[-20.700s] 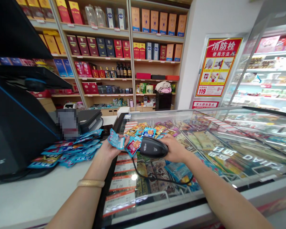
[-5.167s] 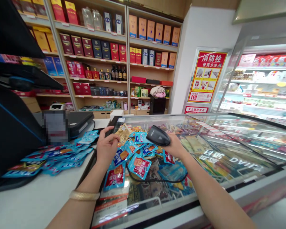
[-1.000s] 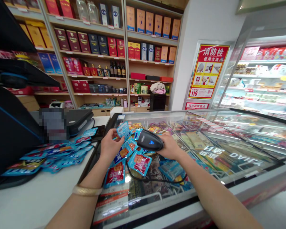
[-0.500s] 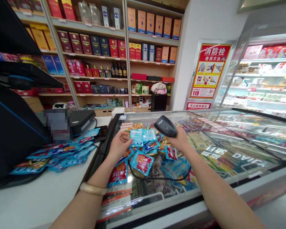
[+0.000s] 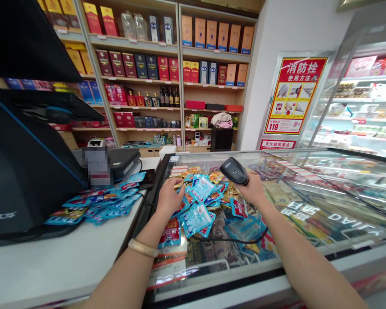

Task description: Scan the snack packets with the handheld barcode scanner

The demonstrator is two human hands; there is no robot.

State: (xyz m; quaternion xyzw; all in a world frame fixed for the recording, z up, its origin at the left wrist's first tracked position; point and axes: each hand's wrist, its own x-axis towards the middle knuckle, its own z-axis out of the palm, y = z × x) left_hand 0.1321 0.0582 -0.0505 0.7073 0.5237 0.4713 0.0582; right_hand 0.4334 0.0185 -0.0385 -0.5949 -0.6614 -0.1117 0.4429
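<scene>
Head view: right hand [image 5: 252,188] grips a black scanner [image 5: 233,171]; left hand [image 5: 170,198] bends over snack packets [image 5: 196,219], its grip unclear.

Left fingers [image 5: 171,183] loosely bent, right fingers [image 5: 245,189] curled

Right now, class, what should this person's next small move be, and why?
Probably lift the small, shiny gold packet at the left hand toward the black plastic handheld scanner. The packet is right by that hand's fingers, though whether they grip it is unclear, and the right hand holds the scanner raised above the glass freezer top.
</scene>
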